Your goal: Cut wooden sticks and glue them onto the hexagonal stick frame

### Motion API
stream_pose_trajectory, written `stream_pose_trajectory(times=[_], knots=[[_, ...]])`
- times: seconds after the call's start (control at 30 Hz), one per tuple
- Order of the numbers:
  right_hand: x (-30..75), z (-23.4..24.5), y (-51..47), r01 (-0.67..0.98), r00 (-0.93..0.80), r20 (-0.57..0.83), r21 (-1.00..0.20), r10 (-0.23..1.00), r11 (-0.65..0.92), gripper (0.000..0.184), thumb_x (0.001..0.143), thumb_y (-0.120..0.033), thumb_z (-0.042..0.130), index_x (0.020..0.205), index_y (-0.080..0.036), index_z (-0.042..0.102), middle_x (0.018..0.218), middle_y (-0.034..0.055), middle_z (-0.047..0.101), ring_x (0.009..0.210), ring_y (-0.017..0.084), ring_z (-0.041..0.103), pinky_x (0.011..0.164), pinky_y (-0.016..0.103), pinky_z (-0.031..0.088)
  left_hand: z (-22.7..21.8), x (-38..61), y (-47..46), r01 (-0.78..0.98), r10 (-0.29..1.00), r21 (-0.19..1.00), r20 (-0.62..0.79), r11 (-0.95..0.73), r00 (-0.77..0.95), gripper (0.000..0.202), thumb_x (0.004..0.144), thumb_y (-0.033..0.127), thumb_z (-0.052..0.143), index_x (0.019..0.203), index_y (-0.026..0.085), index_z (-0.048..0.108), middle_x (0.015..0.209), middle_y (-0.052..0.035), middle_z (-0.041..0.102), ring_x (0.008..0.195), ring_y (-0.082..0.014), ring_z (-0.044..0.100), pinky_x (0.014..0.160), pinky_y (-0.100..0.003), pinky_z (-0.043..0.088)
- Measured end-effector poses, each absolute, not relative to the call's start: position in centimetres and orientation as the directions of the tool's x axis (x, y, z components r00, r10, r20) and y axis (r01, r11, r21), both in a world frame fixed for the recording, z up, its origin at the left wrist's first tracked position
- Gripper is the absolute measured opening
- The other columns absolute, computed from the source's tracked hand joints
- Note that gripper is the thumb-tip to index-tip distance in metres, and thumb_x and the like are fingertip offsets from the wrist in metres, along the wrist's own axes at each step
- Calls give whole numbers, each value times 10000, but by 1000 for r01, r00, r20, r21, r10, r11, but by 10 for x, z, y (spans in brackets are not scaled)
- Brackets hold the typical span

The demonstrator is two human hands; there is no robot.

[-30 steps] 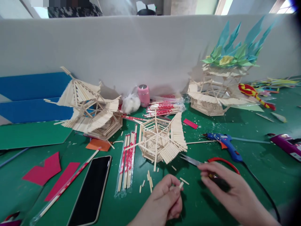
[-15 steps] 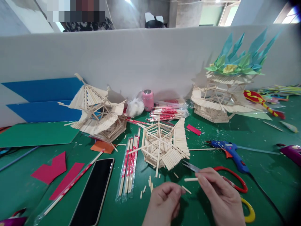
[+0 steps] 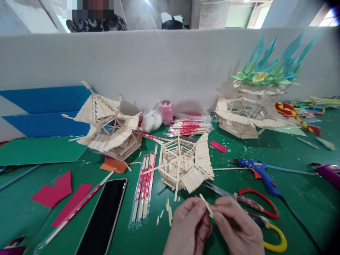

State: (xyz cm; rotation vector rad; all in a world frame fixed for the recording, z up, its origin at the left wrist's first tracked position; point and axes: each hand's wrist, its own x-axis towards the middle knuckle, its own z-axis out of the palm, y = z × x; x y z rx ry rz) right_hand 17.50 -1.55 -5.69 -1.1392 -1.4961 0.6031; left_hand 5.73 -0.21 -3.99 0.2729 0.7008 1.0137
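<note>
My left hand (image 3: pixel 190 225) and my right hand (image 3: pixel 236 225) are together at the front of the table, both closed in a pinch. Between their fingertips is a short piece of wooden stick (image 3: pixel 206 204), slanting down to the right; whether a second piece lies against it is hidden by the fingers. Just beyond stands a small many-sided frame (image 3: pixel 178 159) of stacked sticks, with slatted roof panels on its right and front sides. Scissors (image 3: pixel 249 202) with red and yellow handles lie partly behind my right hand. Several cut stick bits (image 3: pixel 169 211) lie left of my left hand.
A blue glue gun (image 3: pixel 261 171) with a cord lies to the right. Wrapped chopsticks (image 3: pixel 143 187) and a phone (image 3: pixel 102 216) lie left. Larger stick models (image 3: pixel 111 134) stand behind, near a pink flask (image 3: pixel 166 112) and a white partition (image 3: pixel 186 67).
My right hand has moved left and down, bringing its stick piece against my left fingers. The hands were apart, each pinching a piece. More of the scissors now shows.
</note>
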Motion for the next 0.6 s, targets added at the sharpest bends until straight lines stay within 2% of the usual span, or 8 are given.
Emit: stream_pose_trajectory(times=[0.1, 0.2, 0.27, 0.33, 0.43, 0.5, 0.6], knots=[[174, -60, -15, 386, 131, 410, -860, 902, 335, 85, 784, -187, 518, 721, -216, 566, 683, 0, 557, 622, 120, 540, 547, 190, 444, -42, 56, -2, -680, 852, 523, -403, 514, 334, 226, 724, 235, 610, 535, 128, 547, 452, 31, 497, 347, -29, 329, 430, -205, 201], [175, -62, -17, 349, 268, 298, -917, 916, 196, 194, 854, -260, 407, 680, -209, 477, 645, -9, 493, 572, 112, 472, 519, 200, 407, -45, 55, -1, -668, 853, 539, -408, 513, 325, 223, 728, 240, 603, 542, 134, 541, 451, 31, 504, 335, -32, 330, 422, -210, 199], [177, -60, -18, 295, 267, 253, -940, 930, 171, 271, 881, -276, 336, 634, -209, 425, 608, -18, 445, 547, 110, 440, 515, 209, 392, -45, 55, 0, -663, 853, 546, -408, 513, 324, 223, 720, 243, 612, 540, 135, 537, 443, 35, 502, 332, -31, 324, 416, -207, 197], [180, -58, -19, 305, 190, 261, -932, 946, 196, 269, 875, -274, 345, 624, -211, 419, 603, -19, 450, 555, 114, 458, 525, 210, 404, -44, 55, 0, -661, 856, 552, -412, 508, 313, 214, 716, 236, 617, 546, 132, 539, 442, 36, 500, 343, -30, 329, 417, -199, 199], [183, -53, -18, 440, 7, 363, -838, 932, 323, 52, 806, -223, 477, 775, -220, 518, 699, -4, 558, 609, 121, 543, 543, 191, 445, -42, 55, 0, -653, 855, 564, -432, 505, 288, 181, 706, 221, 631, 576, 120, 555, 451, 34, 503, 361, -25, 336, 414, -184, 193], [182, -50, -15, 495, -104, 441, -754, 891, 431, 69, 771, -170, 514, 810, -225, 532, 712, -3, 586, 617, 117, 570, 550, 181, 456, -41, 54, 0, -651, 850, 562, -444, 510, 284, 168, 698, 222, 641, 591, 115, 566, 451, 33, 505, 362, -22, 338, 411, -176, 194], [179, -48, -12, 508, -196, 508, -679, 839, 530, 95, 772, -133, 495, 720, -212, 498, 631, -14, 555, 562, 101, 535, 522, 176, 446, -41, 54, -1, -663, 835, 527, -456, 532, 308, 181, 679, 228, 656, 572, 119, 559, 434, 35, 501, 358, -23, 343, 413, -169, 213]])
